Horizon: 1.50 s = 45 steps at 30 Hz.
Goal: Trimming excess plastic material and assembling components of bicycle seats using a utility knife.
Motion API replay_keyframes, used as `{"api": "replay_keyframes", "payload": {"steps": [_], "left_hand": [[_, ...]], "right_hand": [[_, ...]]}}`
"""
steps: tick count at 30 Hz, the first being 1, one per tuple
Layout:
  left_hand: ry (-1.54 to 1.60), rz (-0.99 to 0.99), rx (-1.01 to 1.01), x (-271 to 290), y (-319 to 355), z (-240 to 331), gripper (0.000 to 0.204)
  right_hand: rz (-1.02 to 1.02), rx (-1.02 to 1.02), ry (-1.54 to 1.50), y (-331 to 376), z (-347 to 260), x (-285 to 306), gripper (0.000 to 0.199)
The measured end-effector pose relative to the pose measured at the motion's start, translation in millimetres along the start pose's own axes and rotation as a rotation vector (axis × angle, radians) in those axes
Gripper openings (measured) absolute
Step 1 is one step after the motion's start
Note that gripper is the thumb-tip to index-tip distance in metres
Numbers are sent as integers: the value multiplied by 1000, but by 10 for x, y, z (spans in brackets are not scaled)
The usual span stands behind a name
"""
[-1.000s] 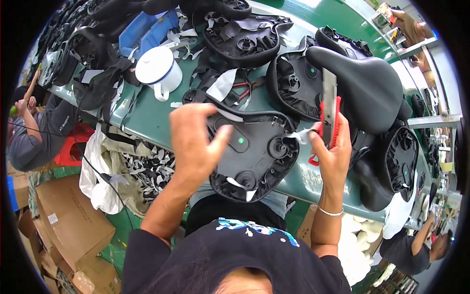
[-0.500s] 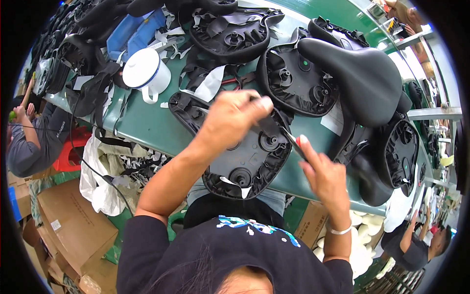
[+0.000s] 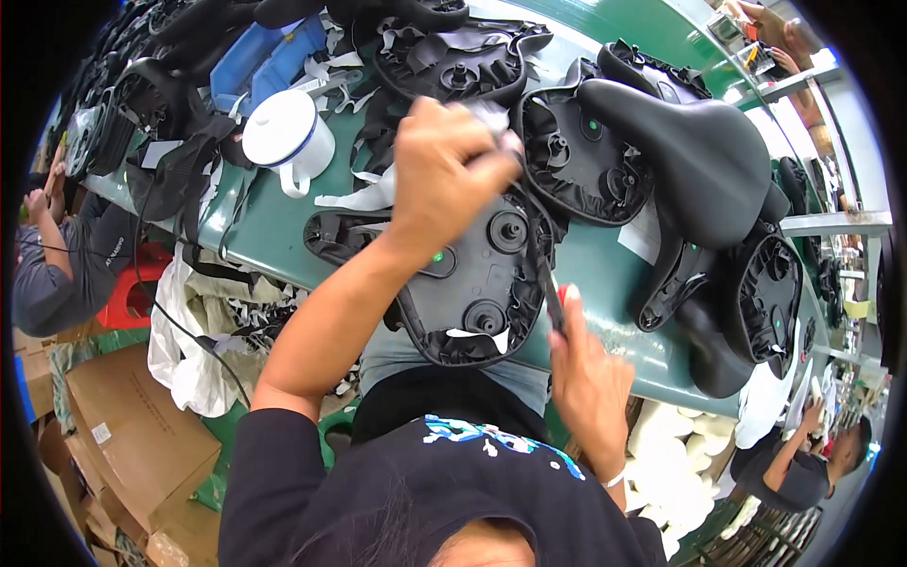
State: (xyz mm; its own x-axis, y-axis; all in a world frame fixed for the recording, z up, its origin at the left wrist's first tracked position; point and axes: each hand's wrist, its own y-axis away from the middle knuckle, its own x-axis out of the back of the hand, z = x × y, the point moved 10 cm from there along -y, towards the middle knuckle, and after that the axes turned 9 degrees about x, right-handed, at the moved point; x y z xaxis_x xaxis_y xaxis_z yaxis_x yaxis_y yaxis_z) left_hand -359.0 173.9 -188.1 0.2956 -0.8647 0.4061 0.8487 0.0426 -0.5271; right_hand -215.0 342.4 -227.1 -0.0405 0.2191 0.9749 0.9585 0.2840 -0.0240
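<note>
An upturned black bicycle saddle (image 3: 458,274) lies at the near edge of the green table, its grey plastic base showing and gathered black cover fabric around the rim. Above its far side, my left hand (image 3: 442,170) is closed on a dark strip of the cover; motion smears the fingertips. In my right hand (image 3: 590,383), at the saddle's right, is a knife (image 3: 555,307) with a dark handle and a red part. Its blade points away from me along the saddle's right rim. A scrap of pale lining (image 3: 364,197) lies beside the left hand.
More upturned saddles (image 3: 588,156) lie beyond and to the right, with one right-side-up black saddle (image 3: 685,142) on top. A lidded white mug (image 3: 288,142) and a blue bin (image 3: 269,61) stand at left. Cardboard boxes (image 3: 142,435) sit on the floor. Other people work at both sides.
The saddle has turned, its narrow end swinging left. My left hand has moved farther away across the table, pulling the strip. My right hand and the knife have come nearer and left.
</note>
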Motion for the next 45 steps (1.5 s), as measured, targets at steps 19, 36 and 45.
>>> {"api": "replay_keyframes", "payload": {"steps": [19,36,45], "left_hand": [[1526,-22,197,1966,42,-136,50],[1547,-620,745,-800,-279,-98,32],[666,950,-246,2126,292,23,21]], "right_hand": [[-218,353,256,-174,410,392,59],[-327,41,102,200,302,154,55],[-103,-507,-736,807,185,-133,53]]}}
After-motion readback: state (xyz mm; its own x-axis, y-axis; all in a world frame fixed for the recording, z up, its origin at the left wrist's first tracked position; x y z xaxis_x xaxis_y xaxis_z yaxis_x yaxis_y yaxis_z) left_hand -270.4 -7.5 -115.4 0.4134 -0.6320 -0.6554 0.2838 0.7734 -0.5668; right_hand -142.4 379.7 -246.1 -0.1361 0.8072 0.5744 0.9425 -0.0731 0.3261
